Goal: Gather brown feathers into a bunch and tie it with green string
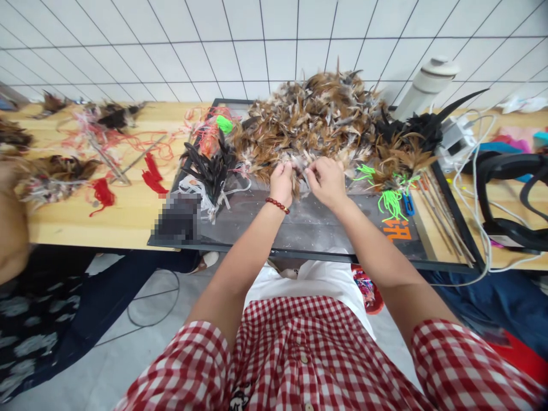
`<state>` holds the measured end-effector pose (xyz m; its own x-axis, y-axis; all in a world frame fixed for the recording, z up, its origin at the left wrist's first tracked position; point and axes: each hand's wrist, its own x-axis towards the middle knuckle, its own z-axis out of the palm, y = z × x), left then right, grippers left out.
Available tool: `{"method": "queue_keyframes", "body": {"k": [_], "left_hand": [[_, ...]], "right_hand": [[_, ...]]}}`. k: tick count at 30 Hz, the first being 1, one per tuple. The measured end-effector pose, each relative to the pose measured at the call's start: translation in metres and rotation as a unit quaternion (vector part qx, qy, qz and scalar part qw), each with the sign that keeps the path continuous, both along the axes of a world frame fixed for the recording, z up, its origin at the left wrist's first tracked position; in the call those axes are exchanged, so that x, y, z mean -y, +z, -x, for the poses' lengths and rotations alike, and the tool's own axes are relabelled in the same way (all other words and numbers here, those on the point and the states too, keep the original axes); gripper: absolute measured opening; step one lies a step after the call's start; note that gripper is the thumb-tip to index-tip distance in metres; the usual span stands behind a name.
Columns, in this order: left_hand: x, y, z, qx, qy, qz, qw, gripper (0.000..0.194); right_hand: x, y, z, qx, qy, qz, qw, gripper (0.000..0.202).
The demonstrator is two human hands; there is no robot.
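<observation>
A big heap of brown and white feathers (317, 114) lies on the black-framed board (257, 228). At its front edge, my left hand (282, 184), with a beaded bracelet at the wrist, pinches a small bunch of feathers (296, 181). Just to the right, my right hand (327, 181) has its thumb and fingertips pressed together beside the same bunch; whatever is between them is too small to name. Long black feathers (209, 162) lie to the left. Brown feathers (402, 157) and bright green strings (391, 204) lie to the right.
Thin sticks (440, 214) lie along the board's right side. Behind stands a white bottle (428, 85). White cables (475, 211) and a black headset-like object (509, 200) are at the right. Red threads (103, 194) lie leftward, near another person's arm (12, 222). A tiled wall is behind.
</observation>
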<state>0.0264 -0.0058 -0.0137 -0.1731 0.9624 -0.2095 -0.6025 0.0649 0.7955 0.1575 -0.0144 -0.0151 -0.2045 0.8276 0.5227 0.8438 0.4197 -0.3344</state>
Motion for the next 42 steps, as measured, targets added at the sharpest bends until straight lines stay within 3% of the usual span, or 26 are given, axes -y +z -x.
{"method": "queue_keyframes", "body": {"k": [5, 12, 15, 17, 19, 22, 29, 36, 42], "left_hand": [[0.001, 0.0, 0.0, 0.06, -0.018, 0.014, 0.998, 0.022], [0.004, 0.005, -0.002, 0.038, -0.03, 0.025, 0.999, 0.024], [0.006, 0.008, -0.002, 0.005, -0.021, 0.018, 1.0, 0.028], [0.009, 0.012, -0.002, -0.038, -0.037, 0.011, 0.999, 0.029], [0.013, 0.016, -0.002, -0.075, -0.076, 0.008, 0.994, 0.031], [0.02, 0.022, -0.003, -0.091, -0.141, 0.004, 0.986, 0.034], [0.024, 0.025, 0.001, -0.098, -0.221, 0.007, 0.97, 0.036], [0.021, 0.022, 0.007, -0.092, -0.309, -0.004, 0.947, 0.025], [0.019, 0.018, 0.006, -0.094, -0.293, -0.016, 0.951, 0.03]], "right_hand": [[0.007, 0.005, 0.005, 0.052, 0.022, 0.033, 0.998, 0.027], [0.009, 0.008, 0.004, 0.072, 0.039, 0.052, 0.995, 0.027], [0.005, 0.005, 0.0, 0.017, 0.04, 0.057, 0.997, 0.028], [-0.003, -0.001, -0.003, -0.092, 0.043, 0.061, 0.993, 0.035], [-0.012, -0.006, -0.005, -0.234, 0.076, 0.086, 0.965, 0.045], [-0.021, -0.01, -0.006, -0.394, 0.145, 0.157, 0.894, 0.058], [-0.02, 0.002, -0.015, -0.494, 0.203, 0.304, 0.789, 0.056], [-0.019, 0.005, -0.018, -0.535, 0.207, 0.34, 0.745, 0.057], [-0.013, 0.012, -0.01, -0.546, 0.184, 0.33, 0.748, 0.06]]}}
